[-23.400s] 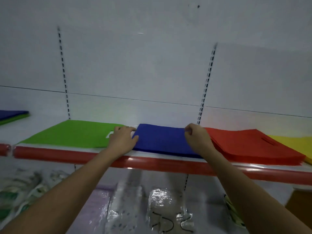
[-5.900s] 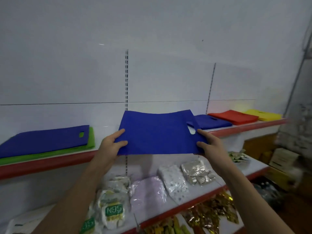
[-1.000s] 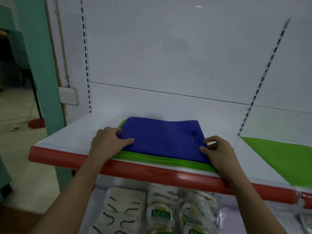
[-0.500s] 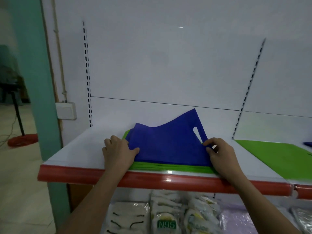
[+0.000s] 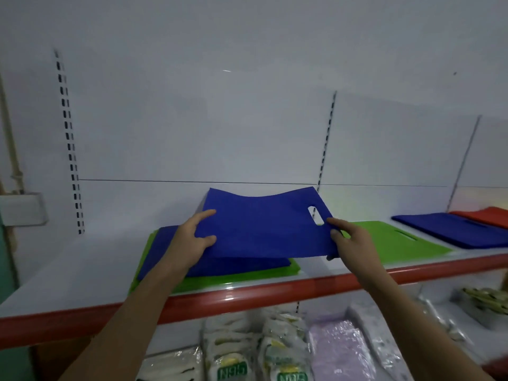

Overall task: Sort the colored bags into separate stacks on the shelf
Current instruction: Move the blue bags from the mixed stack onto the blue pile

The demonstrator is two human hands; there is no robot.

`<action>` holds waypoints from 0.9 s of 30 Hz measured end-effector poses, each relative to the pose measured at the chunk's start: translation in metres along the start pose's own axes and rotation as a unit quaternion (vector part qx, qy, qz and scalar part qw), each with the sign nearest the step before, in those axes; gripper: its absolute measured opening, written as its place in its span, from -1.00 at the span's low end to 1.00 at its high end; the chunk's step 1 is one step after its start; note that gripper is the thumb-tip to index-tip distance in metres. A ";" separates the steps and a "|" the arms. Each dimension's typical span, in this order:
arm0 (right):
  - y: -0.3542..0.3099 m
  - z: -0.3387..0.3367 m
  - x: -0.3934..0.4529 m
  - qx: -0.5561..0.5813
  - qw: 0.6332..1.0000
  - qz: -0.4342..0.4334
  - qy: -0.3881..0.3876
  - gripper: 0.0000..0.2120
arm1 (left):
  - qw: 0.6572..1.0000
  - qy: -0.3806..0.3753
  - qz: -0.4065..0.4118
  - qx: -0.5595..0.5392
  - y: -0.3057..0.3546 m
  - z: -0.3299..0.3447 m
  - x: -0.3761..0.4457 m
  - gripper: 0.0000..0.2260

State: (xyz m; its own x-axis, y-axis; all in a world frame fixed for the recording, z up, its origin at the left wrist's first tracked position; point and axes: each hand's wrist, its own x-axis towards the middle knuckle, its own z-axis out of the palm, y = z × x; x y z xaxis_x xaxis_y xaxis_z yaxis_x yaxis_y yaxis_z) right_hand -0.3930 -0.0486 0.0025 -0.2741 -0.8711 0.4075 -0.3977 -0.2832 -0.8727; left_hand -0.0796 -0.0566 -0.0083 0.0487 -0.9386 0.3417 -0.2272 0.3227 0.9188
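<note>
Blue non-woven fabric fills the middle of the frame: a blue bag (image 5: 264, 226) is held in the air above the shelf (image 5: 82, 265), with the left hand (image 5: 192, 240) pinching its left edge, thumb on top, and the right hand (image 5: 350, 239) pinching its right edge just below the handle cutout. Under it, at centre left, a mixed stack (image 5: 220, 266) lies on the shelf, with more blue bags on top of green ones, so that pile is not yet sorted. Toward the right of the frame a green stack (image 5: 398, 243) lies flat, then a blue stack (image 5: 453, 232), and at the far right edge a red stack (image 5: 489, 215), each of one colour as far as can be seen. By my judgement the sorting is well along, and what is left is to carry the remaining blue bags across and join the green ones. Half a second earlier this bag was only peeled up at its far corner, its near edge still on the pile; now it is clear of the pile and the view has swung rightward.
</note>
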 end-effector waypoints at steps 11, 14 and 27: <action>0.057 -0.155 -0.031 0.027 0.996 0.077 0.036 -0.54 | 0.994 -0.096 -0.043 -0.030 0.037 0.161 -0.026 -0.53; 0.070 -0.207 -0.039 0.036 0.995 0.085 0.043 -0.52 | 0.992 -0.105 -0.049 -0.045 0.047 0.210 -0.043 -0.52; 0.131 -0.436 -0.067 0.012 0.986 0.120 0.111 -0.54 | 0.975 -0.184 -0.064 -0.103 0.099 0.429 -0.108 -0.50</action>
State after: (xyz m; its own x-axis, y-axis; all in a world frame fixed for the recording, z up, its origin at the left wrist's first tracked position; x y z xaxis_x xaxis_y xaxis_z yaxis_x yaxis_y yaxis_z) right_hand -0.8086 0.1478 -0.0225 -0.5449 -0.8052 0.2341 -0.2767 -0.0909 -0.9566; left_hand -0.5244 0.0238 -0.0391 -0.2967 -0.9413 0.1613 -0.0412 0.1814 0.9826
